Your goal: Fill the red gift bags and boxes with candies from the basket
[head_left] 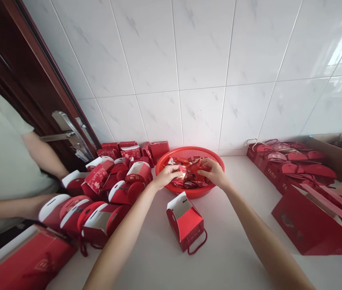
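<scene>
A red plastic basket (220,164) with perforated sides stands against the tiled wall, holding many shiny red wrapped candies (189,183). Over its left part, my left hand (165,177) pinches a red and pale wrapped candy (182,170) between thumb and fingers. My right hand (215,174) reaches over the right side, its fingers closed on a red wrapped candy (195,165). In front of the basket sits a small red gift box (189,223) with its top open, white inside, and a dark red cord handle hanging at its front right.
Many red gift boxes (96,181), several open, crowd the left of the white table (219,257). A co-worker's arm (4,209) reaches among them. Red boxes with cord handles (292,161), a larger red box (316,225) and a brown carton (325,151) stand right.
</scene>
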Action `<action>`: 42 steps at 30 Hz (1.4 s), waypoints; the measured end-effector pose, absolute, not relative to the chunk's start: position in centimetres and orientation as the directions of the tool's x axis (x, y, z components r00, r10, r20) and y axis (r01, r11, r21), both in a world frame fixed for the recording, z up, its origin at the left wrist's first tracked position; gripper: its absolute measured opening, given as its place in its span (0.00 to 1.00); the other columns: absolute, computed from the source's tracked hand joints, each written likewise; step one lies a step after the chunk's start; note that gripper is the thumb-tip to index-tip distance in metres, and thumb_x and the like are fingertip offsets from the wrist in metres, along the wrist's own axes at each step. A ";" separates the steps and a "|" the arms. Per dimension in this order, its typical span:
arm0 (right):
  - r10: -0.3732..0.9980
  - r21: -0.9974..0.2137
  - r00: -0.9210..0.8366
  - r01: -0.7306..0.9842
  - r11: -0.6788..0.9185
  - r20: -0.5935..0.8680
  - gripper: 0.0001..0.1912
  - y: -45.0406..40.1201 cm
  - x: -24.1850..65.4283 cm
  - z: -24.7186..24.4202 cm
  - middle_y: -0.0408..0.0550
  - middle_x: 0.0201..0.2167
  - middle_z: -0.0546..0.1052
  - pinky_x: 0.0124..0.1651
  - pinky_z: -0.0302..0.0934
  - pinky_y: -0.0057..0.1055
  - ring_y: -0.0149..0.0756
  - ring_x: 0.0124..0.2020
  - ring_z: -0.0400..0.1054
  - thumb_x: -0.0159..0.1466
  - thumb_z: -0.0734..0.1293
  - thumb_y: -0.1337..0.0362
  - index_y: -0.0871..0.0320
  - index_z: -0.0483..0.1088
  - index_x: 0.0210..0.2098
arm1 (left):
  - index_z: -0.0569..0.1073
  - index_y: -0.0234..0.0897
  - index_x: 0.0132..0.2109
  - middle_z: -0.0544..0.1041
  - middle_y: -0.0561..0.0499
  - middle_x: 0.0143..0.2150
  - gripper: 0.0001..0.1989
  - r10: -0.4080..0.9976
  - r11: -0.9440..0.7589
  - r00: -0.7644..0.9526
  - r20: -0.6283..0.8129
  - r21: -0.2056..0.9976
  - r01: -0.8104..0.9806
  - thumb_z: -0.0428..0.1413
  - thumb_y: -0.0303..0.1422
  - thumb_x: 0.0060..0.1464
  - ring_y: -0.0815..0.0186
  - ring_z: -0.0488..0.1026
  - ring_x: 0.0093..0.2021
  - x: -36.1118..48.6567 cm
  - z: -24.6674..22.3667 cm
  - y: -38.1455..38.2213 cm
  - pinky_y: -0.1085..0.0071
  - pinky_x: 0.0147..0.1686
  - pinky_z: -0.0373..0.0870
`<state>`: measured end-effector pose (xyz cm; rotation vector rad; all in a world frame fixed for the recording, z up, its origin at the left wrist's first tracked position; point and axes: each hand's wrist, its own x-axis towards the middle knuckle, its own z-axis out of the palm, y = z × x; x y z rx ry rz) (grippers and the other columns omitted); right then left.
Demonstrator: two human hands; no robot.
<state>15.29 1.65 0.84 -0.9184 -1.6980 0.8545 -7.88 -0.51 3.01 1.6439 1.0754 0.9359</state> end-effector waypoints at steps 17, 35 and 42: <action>0.902 -0.932 -0.260 -0.207 0.296 0.344 0.17 -0.7 13.0 2.5 0.45 0.32 0.78 0.39 0.66 0.34 0.39 0.36 0.73 0.54 0.74 0.50 0.55 0.74 0.34 | 0.72 0.35 0.56 0.79 0.47 0.40 0.33 0.948 -0.269 0.211 0.238 0.954 0.129 0.69 0.40 0.42 0.59 0.77 0.42 -5.3 3.3 -0.2 0.60 0.48 0.74; 0.993 -0.753 -0.094 -0.658 -0.008 0.072 0.09 1.4 13.5 2.0 0.45 0.26 0.76 0.32 0.69 0.31 0.38 0.29 0.73 0.52 0.70 0.57 0.55 0.71 0.28 | 0.73 0.40 0.31 0.75 0.54 0.29 0.20 0.933 -0.250 0.338 -0.126 0.448 0.858 0.69 0.32 0.25 0.59 0.73 0.33 -9.0 3.0 4.4 0.71 0.32 0.64; 0.984 -0.761 -0.173 -0.643 -0.086 0.035 0.10 1.2 13.8 2.1 0.43 0.21 0.74 0.27 0.64 0.29 0.33 0.23 0.68 0.50 0.72 0.58 0.56 0.70 0.26 | 0.76 0.36 0.41 0.80 0.46 0.40 0.14 0.928 -0.304 0.372 0.017 0.612 0.730 0.60 0.41 0.50 0.55 0.75 0.42 -7.7 2.5 3.3 0.64 0.42 0.69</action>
